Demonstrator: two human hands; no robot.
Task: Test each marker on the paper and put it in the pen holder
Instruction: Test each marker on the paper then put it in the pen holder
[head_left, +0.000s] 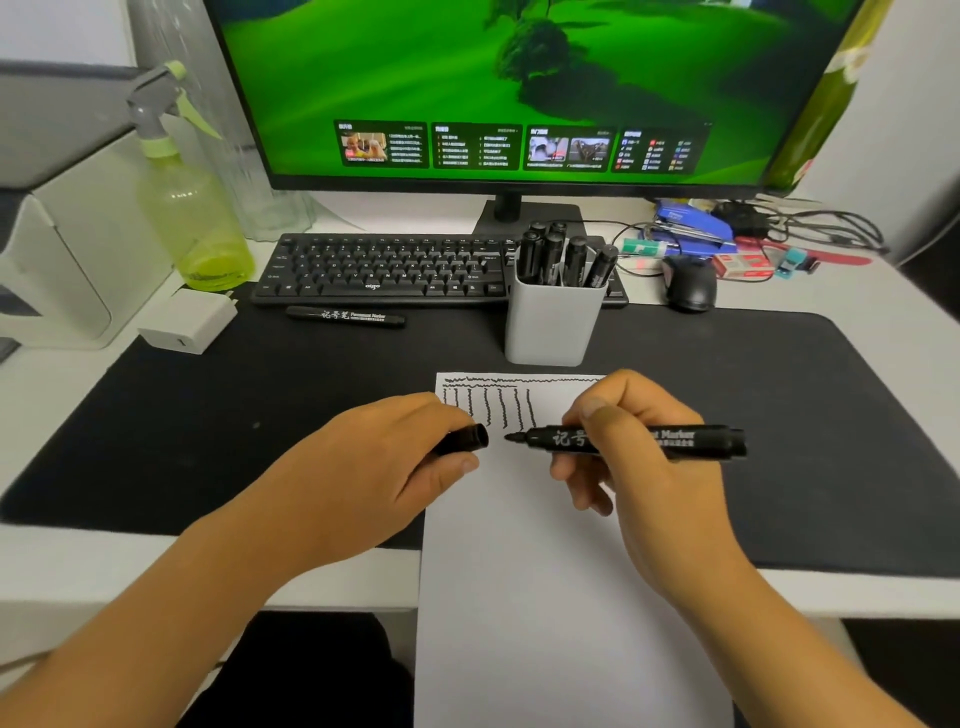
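A capped spare marker (345, 316) lies far left on the black mat (208, 415), just near of the keyboard (384, 265). The left hand (384, 467) grips a black cap (465, 439) above the paper (545, 571). Facing the cap, apart from it, is the tip of the uncapped marker (639, 441), pinched level by the right hand (639, 457). Beyond the paper's scribbled far end, the pen holder (550, 322) holds several markers.
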